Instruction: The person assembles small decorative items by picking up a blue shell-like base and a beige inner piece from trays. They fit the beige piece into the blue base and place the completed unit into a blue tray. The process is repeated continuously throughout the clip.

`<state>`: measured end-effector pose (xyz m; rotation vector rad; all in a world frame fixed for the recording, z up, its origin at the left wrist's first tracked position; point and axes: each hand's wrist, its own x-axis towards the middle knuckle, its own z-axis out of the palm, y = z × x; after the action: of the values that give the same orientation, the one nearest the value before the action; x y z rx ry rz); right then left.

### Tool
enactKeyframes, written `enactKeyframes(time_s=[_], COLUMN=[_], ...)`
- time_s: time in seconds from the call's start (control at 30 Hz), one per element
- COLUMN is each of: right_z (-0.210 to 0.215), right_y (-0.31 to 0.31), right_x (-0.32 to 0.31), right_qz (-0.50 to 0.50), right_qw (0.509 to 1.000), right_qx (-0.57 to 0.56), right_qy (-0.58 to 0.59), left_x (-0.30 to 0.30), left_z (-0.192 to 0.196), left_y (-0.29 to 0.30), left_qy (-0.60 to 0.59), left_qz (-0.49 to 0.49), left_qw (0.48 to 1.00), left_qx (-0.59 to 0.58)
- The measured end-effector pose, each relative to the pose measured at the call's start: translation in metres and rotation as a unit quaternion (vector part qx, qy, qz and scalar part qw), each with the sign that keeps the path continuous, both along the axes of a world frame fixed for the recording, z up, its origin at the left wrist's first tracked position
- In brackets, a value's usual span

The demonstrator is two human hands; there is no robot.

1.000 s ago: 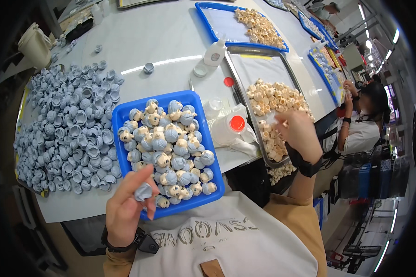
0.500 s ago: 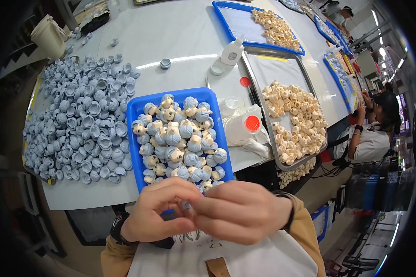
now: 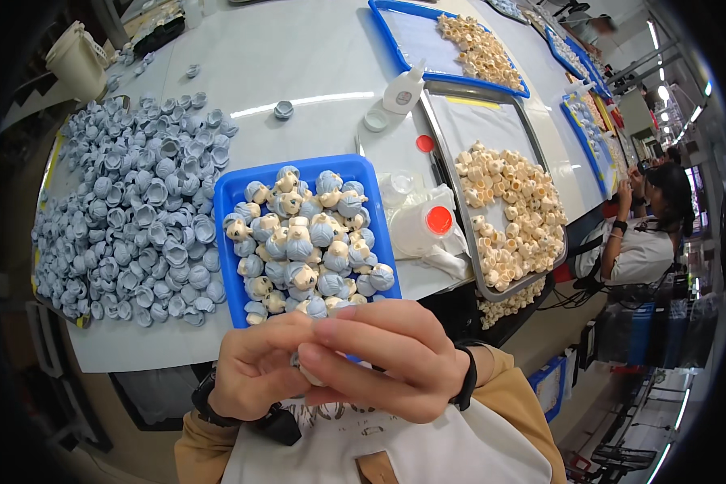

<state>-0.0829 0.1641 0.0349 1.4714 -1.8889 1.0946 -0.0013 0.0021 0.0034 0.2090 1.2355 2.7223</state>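
Observation:
Both my hands are closed together in front of my apron, fingertips pinching one small doll head [image 3: 308, 373]. Only a sliver of it shows, pale cream with a bit of blue-grey; the rest is hidden by fingers. My left hand [image 3: 260, 367] wraps it from the left, and my right hand [image 3: 391, 359] presses on it from the right. Just beyond the hands lies a blue tray [image 3: 227, 266], full of small doll heads [image 3: 302, 250] with cream faces and blue hair. My knuckles overlap its near edge.
Left of the tray is a wide heap of hollow blue-grey hair shells [image 3: 149, 210]. To the right stand a tub with a red cap [image 3: 439, 220], a white squeeze bottle [image 3: 403, 90] and a metal tray [image 3: 492, 292] of cream pieces. A co-worker [image 3: 641, 234] sits farther right.
My right hand has shifted left and turned, its fingers now stretched over the left fingertips. A little more of the held piece shows. The whole view has shifted slightly.

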Motion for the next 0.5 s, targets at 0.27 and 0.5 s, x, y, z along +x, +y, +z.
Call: enactKeyframes(time_s=[0.27,0.5], right_z=[0.007,0.023], right_y=[0.026,0.066], right_x=[-0.016,-0.064], right_qz=[0.09,-0.235], right_qw=[0.993,0.947], right_qx=[0.01,0.149], right_qy=[-0.071,-0.16], left_x=[0.0,0.001], left_z=[0.008,0.017], left_y=[-0.006,-0.001], left_qy=[-0.017,-0.051], left_qz=[-0.034,0.035], left_qw=[0.997,0.998], left_qx=[-0.069,-0.023])
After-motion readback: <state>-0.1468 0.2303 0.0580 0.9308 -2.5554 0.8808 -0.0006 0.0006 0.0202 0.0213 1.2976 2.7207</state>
